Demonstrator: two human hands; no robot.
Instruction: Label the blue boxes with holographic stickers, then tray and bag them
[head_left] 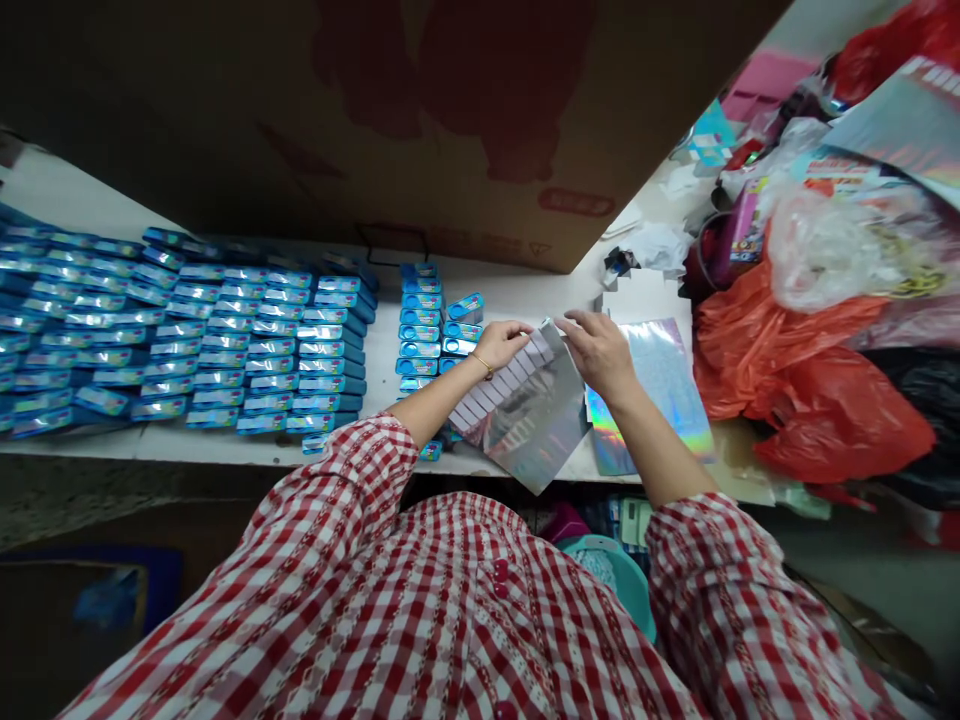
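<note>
A shiny silver sheet of stickers is tilted in front of me, with a row of pale label strips along its left side. At its upper left edge my left hand has its fingers closed on the sheet. My right hand pinches at the top corner; whether a single label is between those fingertips I cannot make out. Below my left wrist and beside it stand small blue packs in a column, with a few loose ones alongside. Another holographic sheet lies under my right forearm's far side.
Many blue packs fill the left of the white table in rows. A large cardboard box stands along the back. Red plastic bags and clutter crowd the right. A turquoise basket sits below the table edge.
</note>
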